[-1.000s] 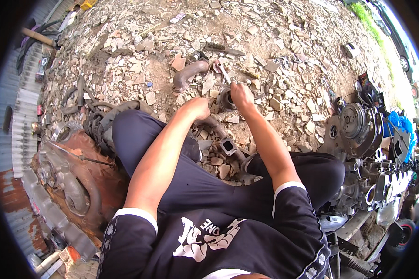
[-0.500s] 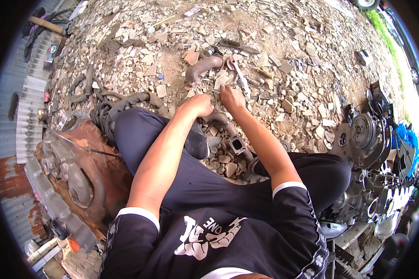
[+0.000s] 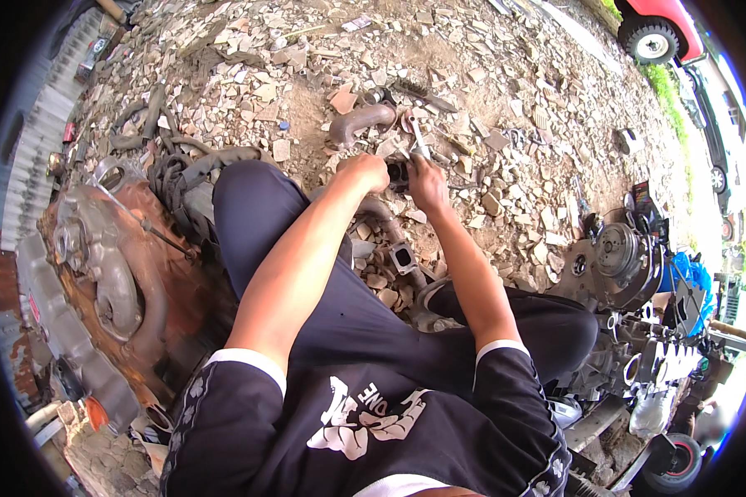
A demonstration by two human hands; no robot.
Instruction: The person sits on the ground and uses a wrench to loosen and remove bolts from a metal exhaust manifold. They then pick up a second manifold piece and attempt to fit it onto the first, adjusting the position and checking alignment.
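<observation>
My left hand (image 3: pixel 365 172) is closed on one side of a dark metal fitting (image 3: pixel 398 172) with a round opening. On its other side is my right hand (image 3: pixel 428 184), its fingers curled against the part. A silver wrench-like tool (image 3: pixel 418 132) meets the right fingertips; whether they grip it, I cannot tell. Just beyond my hands, a rusty curved pipe (image 3: pixel 360 123) lies on the ground. Closer to me, between my legs, stands another rusty pipe (image 3: pixel 381 217) with a square flange (image 3: pixel 403 258). My fingers hide much of the dark fitting.
Broken stone and tile (image 3: pixel 506 99) cover the ground. Black hoses (image 3: pixel 178 170) and a large engine cover (image 3: pixel 108 282) lie at left. Several engine parts and a round pulley (image 3: pixel 617 248) crowd the right, beside blue plastic (image 3: pixel 695 277). A red vehicle (image 3: pixel 663 25) stands far right.
My view has turned right, bringing the red vehicle into sight. A dark fitting now shows between my hands, where a thin metal piece was before. My right hand has come against the silver tool.
</observation>
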